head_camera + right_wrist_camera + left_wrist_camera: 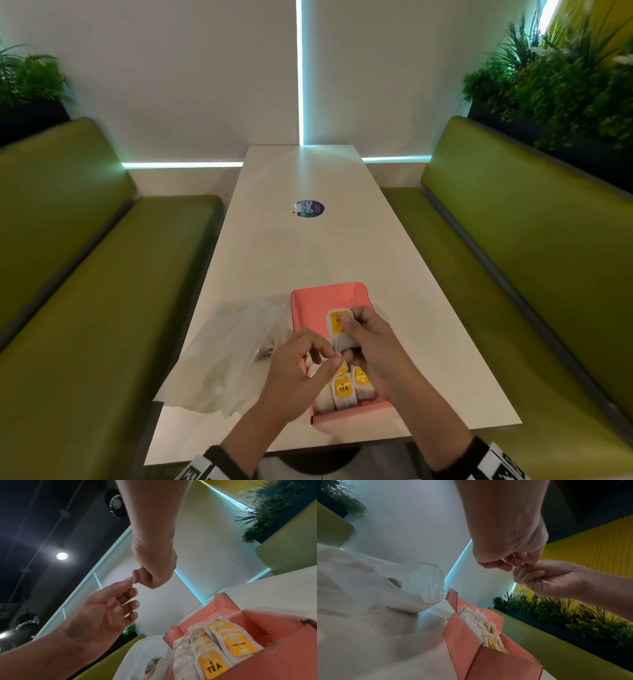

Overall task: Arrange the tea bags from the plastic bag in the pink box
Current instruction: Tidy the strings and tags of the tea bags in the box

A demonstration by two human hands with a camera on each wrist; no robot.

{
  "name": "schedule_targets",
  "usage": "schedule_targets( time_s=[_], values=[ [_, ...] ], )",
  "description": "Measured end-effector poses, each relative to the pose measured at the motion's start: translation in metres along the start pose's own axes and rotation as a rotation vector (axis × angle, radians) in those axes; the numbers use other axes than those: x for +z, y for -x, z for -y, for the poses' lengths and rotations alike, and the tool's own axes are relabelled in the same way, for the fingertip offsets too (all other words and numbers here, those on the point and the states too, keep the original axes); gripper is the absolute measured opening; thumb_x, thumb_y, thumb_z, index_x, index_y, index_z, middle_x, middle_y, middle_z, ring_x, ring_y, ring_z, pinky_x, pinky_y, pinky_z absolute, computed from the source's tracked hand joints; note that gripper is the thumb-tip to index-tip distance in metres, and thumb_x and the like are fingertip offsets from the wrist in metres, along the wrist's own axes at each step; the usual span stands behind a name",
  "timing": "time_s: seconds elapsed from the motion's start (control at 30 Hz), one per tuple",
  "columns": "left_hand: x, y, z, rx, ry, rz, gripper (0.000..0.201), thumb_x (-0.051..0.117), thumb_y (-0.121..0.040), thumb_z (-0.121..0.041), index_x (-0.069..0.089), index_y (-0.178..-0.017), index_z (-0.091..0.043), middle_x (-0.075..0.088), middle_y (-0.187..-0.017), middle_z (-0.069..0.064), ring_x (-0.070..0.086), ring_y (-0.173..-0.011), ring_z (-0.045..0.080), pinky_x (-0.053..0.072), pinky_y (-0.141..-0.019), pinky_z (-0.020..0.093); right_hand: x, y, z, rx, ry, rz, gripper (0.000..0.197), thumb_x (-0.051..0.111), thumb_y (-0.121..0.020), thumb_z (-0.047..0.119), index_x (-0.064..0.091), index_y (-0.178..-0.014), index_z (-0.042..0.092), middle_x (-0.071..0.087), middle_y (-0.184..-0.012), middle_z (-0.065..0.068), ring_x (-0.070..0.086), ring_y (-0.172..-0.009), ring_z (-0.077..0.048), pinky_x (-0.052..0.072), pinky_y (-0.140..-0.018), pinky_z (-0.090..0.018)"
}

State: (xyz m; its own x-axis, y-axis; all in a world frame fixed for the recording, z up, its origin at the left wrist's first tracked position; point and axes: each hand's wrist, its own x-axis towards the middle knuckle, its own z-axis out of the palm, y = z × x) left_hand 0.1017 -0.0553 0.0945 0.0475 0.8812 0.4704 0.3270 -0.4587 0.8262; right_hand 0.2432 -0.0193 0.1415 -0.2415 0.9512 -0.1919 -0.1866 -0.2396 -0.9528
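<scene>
The pink box [322, 298] lies open on the white table, with several tea bags [344, 390] with yellow tags standing in its near end. They also show in the right wrist view as tea bags [214, 650] in the pink box [254, 622]. Above the box my right hand [352, 332] grips one tea bag [335, 325] by its yellow tag and pouch. My left hand [330, 354] pinches that bag's thin string just below it. The crumpled clear plastic bag [233, 353] lies left of the box, its open mouth [423, 582] turned toward the box [464, 635].
The table [308, 246] is long and narrow, with a round blue sticker [310, 209] further along. Green benches [102, 291] run along both sides, and plants [565, 85] stand behind them. A white wall closes the far end.
</scene>
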Motion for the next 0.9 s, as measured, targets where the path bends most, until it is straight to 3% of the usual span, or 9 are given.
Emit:
schedule_targets(
  time_s=[0.13,0.23,0.33,0.4,0.53,0.63,0.77,0.83,0.9],
  values=[
    [-0.001,0.001,0.002,-0.030,-0.020,-0.028,0.007,0.064,-0.076,-0.035,0.059,-0.078,-0.030,0.060,-0.075,-0.012,0.055,-0.070,0.011,0.042,-0.065,0.013,-0.011,-0.002,0.005,0.058,-0.075,0.137,0.006,0.054,-0.090,0.002,0.051,-0.095,0.003,0.060,-0.063,-0.006,0.057,-0.050,-0.013,0.048,-0.048,-0.020],
    [0.000,0.002,0.002,-0.011,-0.034,-0.034,0.007,0.064,-0.076,-0.035,0.058,-0.079,-0.031,0.060,-0.076,-0.013,0.055,-0.069,0.010,0.042,-0.064,0.014,-0.015,-0.003,0.005,0.058,-0.114,0.180,0.009,0.054,-0.087,-0.004,0.051,-0.095,0.001,0.062,-0.064,-0.007,0.061,-0.055,-0.014,0.053,-0.054,-0.021],
    [0.000,0.002,-0.002,-0.032,-0.012,-0.079,0.011,0.062,-0.075,-0.040,0.056,-0.077,-0.030,0.060,-0.078,-0.017,0.055,-0.069,0.006,0.041,-0.064,0.010,-0.016,-0.004,0.005,0.039,-0.114,0.181,0.009,0.054,-0.087,-0.005,0.051,-0.089,0.003,0.063,-0.064,-0.007,0.061,-0.055,-0.015,0.052,-0.053,-0.021],
    [0.001,0.002,-0.006,-0.052,0.009,-0.125,0.020,0.060,-0.073,-0.045,0.056,-0.086,-0.030,0.061,-0.083,-0.019,0.056,-0.071,0.003,0.042,-0.063,0.009,-0.015,-0.004,0.003,0.018,-0.067,0.158,0.009,0.057,-0.086,-0.003,0.053,-0.090,0.005,0.066,-0.069,-0.005,0.063,-0.057,-0.014,0.051,-0.053,-0.022],
    [0.002,-0.002,-0.007,-0.041,-0.047,-0.205,0.021,0.059,-0.073,-0.049,0.058,-0.089,-0.036,0.062,-0.087,-0.025,0.057,-0.071,0.001,0.044,-0.063,0.009,-0.014,-0.006,-0.001,-0.022,-0.015,0.133,0.011,0.061,-0.083,-0.001,0.055,-0.087,0.007,0.068,-0.077,-0.005,0.062,-0.071,-0.017,0.045,-0.065,-0.028],
    [0.001,-0.004,-0.005,0.031,-0.106,-0.234,0.013,0.061,-0.076,-0.044,0.061,-0.086,-0.035,0.061,-0.085,-0.029,0.058,-0.068,0.000,0.043,-0.062,0.006,-0.013,-0.007,-0.003,-0.025,-0.031,0.119,0.012,0.063,-0.081,-0.001,0.056,-0.083,0.008,0.066,-0.074,-0.005,0.060,-0.069,-0.017,0.043,-0.065,-0.029],
    [-0.001,-0.005,-0.002,0.030,-0.065,-0.253,0.024,0.060,-0.079,-0.040,0.059,-0.102,-0.034,0.062,-0.097,-0.020,0.057,-0.067,0.006,0.044,-0.062,0.009,-0.013,-0.009,-0.003,-0.021,-0.019,0.105,0.012,0.063,-0.082,-0.002,0.057,-0.082,0.008,0.062,-0.074,-0.006,0.057,-0.067,-0.016,0.044,-0.060,-0.025],
    [-0.005,-0.007,0.000,0.100,-0.107,-0.215,0.022,0.058,-0.083,-0.034,0.061,-0.106,-0.033,0.061,-0.100,-0.017,0.057,-0.071,0.004,0.046,-0.065,0.011,-0.015,-0.009,-0.003,-0.018,-0.028,0.102,0.011,0.064,-0.081,-0.002,0.058,-0.085,0.007,0.063,-0.077,-0.009,0.057,-0.070,-0.019,0.045,-0.062,-0.027],
    [-0.008,-0.008,0.004,0.179,-0.145,-0.194,0.016,0.059,-0.085,-0.027,0.064,-0.100,-0.029,0.060,-0.099,-0.017,0.059,-0.078,0.003,0.048,-0.067,0.013,-0.016,-0.009,-0.002,-0.014,-0.033,0.105,0.017,0.069,-0.075,0.004,0.059,-0.089,0.005,0.063,-0.076,-0.007,0.058,-0.072,-0.019,0.045,-0.067,-0.030]
  ],
)
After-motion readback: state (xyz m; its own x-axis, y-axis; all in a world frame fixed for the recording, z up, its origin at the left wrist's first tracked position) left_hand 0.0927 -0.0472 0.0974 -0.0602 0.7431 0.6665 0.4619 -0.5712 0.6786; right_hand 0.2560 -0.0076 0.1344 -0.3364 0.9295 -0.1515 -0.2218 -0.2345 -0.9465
